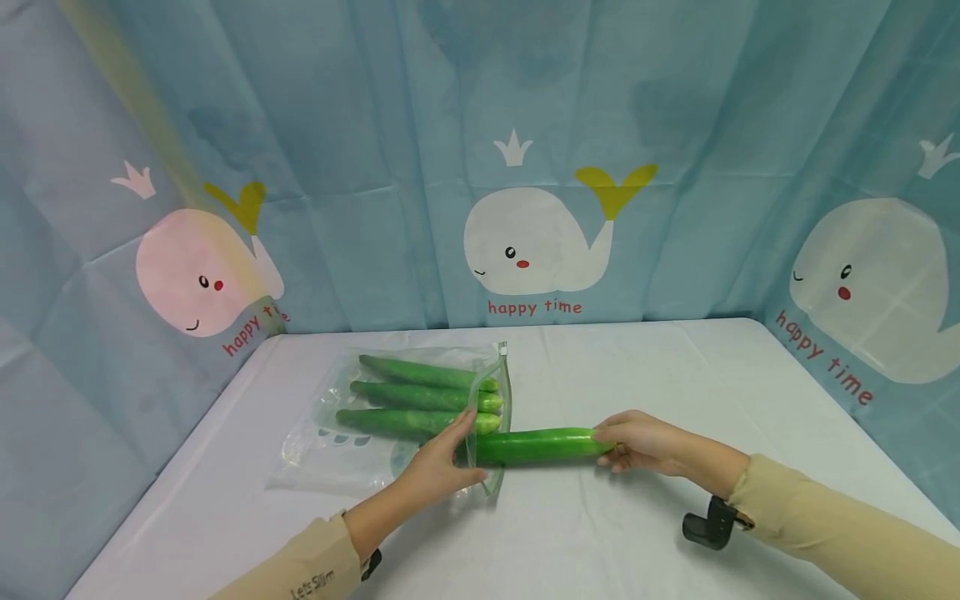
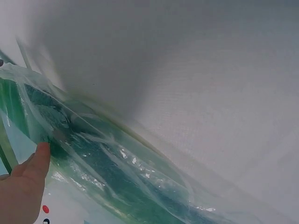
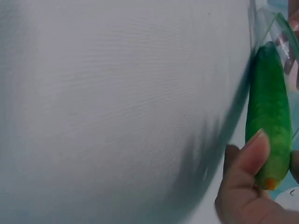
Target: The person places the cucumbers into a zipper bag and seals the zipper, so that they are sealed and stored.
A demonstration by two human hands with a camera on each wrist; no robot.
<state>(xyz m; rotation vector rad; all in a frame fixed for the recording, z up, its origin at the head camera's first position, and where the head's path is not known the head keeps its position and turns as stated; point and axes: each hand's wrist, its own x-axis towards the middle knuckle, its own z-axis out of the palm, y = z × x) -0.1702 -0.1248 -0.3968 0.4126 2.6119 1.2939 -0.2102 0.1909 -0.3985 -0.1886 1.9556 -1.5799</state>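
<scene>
My right hand [image 1: 641,442] holds the near end of a green cucumber [image 1: 543,446], its thumb and fingers around the tip. The cucumber lies level, its other end inside the mouth of a clear zip bag [image 1: 315,462]. At that mouth, my left hand [image 1: 438,467] grips the bag's edge, with fingers above the cucumber and the thumb below. Three more cucumbers [image 1: 420,396] lie side by side in the bag. In the right wrist view the cucumber [image 3: 270,102] shows an orange tip by my thumb. The left wrist view shows the crinkled plastic [image 2: 107,154] beside one finger.
A white cloth [image 1: 637,367] covers the table. Blue curtains [image 1: 360,167] with printed whales hang behind it and along both sides. Black wrist cameras [image 1: 708,525] are strapped on under the beige sleeves [image 1: 832,517].
</scene>
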